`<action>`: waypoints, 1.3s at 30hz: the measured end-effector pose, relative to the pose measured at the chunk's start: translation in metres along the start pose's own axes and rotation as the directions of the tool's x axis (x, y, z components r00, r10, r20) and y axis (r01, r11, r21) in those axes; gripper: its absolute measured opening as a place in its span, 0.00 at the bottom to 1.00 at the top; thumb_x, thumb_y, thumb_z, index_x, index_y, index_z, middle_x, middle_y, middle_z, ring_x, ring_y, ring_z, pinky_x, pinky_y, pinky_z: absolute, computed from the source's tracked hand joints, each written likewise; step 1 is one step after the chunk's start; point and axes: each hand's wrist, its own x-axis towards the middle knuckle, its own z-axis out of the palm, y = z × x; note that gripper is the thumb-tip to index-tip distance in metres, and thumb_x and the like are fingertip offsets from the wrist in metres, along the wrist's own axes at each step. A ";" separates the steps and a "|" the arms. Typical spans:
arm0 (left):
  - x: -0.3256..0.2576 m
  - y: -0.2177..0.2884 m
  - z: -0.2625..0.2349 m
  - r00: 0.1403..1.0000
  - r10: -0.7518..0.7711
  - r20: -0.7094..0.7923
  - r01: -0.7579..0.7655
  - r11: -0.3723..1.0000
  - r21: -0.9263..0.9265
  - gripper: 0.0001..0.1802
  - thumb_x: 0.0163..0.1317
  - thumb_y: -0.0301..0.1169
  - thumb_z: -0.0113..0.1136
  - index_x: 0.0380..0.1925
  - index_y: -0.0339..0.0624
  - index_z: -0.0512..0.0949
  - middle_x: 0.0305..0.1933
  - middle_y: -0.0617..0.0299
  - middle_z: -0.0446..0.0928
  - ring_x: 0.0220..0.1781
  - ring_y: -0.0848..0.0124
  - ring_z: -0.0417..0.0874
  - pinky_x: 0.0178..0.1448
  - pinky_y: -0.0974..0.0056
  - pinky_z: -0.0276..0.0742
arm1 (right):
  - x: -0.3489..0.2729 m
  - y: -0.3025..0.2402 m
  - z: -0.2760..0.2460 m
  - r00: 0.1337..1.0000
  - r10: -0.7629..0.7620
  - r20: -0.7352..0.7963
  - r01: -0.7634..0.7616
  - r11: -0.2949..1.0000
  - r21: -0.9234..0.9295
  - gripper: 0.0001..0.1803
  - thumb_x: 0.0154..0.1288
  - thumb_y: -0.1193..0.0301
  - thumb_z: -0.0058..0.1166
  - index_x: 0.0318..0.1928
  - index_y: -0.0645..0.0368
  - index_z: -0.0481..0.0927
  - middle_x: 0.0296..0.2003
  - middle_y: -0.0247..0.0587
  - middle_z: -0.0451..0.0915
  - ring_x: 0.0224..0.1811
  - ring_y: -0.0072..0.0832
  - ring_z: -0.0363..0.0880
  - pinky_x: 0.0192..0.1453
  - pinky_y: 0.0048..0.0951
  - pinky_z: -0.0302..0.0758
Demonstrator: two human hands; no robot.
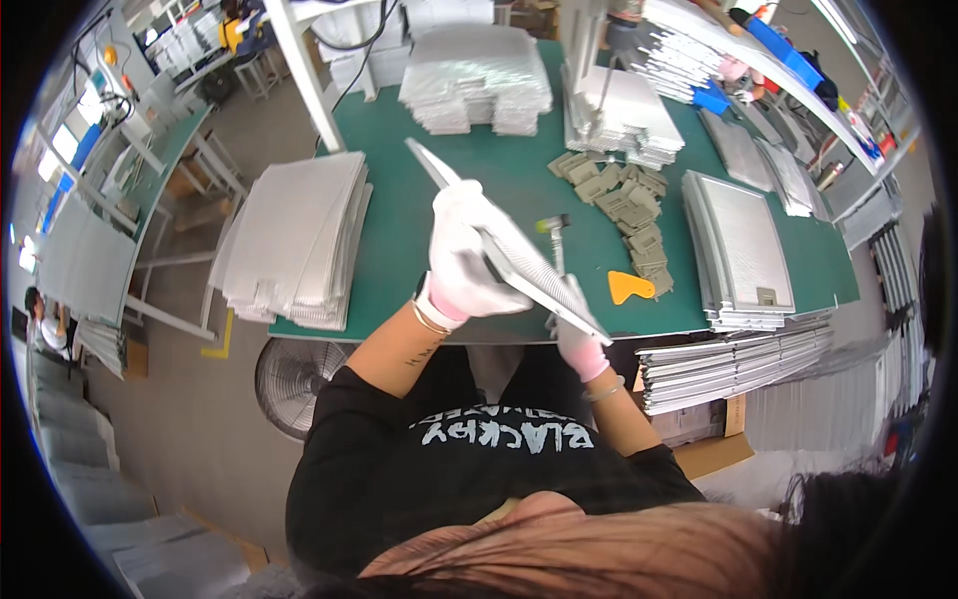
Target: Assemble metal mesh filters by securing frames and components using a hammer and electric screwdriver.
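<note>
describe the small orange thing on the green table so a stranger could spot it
Start at the green table and go to its near edge, right of the person's right hand. There lies a flat orange scraper, beside the grey clips, the only bright orange piece on the mat.

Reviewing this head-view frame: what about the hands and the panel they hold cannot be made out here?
- Right hand: its fingers are hidden behind the metal mesh panel, so its grip cannot be judged.
- Panel's face: seen nearly edge-on, so its surface detail is unreadable.
- Small hammer on the green table: the panel crosses its handle, hiding the lower end.
- Grey plastic clips: too small to tell their shape.
- Left hand: the white glove hides the fingers' contact.
</note>
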 end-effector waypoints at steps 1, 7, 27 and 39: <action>0.017 0.012 0.016 0.999 0.042 0.029 -0.046 0.988 0.151 0.37 0.32 0.50 0.83 0.30 0.51 0.63 0.35 0.63 0.72 0.35 0.62 0.71 0.44 0.55 0.63 | 0.008 0.019 0.009 0.901 -0.431 -0.038 0.395 0.854 -0.338 0.33 0.69 0.77 0.49 0.74 0.60 0.59 0.51 0.53 0.82 0.46 0.45 0.85 0.52 0.36 0.79; 0.049 0.019 0.008 0.848 -0.013 0.531 -0.207 0.912 0.353 0.33 0.30 0.49 0.80 0.34 0.50 0.72 0.30 0.64 0.69 0.30 0.61 0.71 0.41 0.55 0.65 | -0.007 -0.017 -0.041 0.983 -0.099 -0.157 0.046 0.949 -0.313 0.30 0.71 0.71 0.47 0.71 0.61 0.62 0.43 0.62 0.81 0.39 0.52 0.84 0.45 0.41 0.80; -0.002 -0.020 0.032 0.910 -0.288 0.299 0.035 0.771 0.636 0.22 0.34 0.47 0.75 0.20 0.47 0.75 0.26 0.61 0.69 0.35 0.59 0.72 0.61 0.45 0.67 | -0.081 -0.247 -0.135 0.904 -0.300 0.305 0.399 0.339 -0.852 0.31 0.66 0.75 0.53 0.70 0.64 0.65 0.32 0.54 0.81 0.28 0.48 0.81 0.34 0.43 0.77; 0.002 -0.016 0.025 0.912 -0.286 0.296 0.047 0.788 0.614 0.21 0.34 0.48 0.75 0.21 0.48 0.77 0.27 0.62 0.71 0.36 0.59 0.72 0.62 0.46 0.66 | -0.052 -0.138 -0.110 0.995 -0.098 -0.003 0.077 0.806 -0.586 0.30 0.70 0.69 0.49 0.71 0.48 0.65 0.30 0.61 0.80 0.31 0.55 0.80 0.35 0.48 0.74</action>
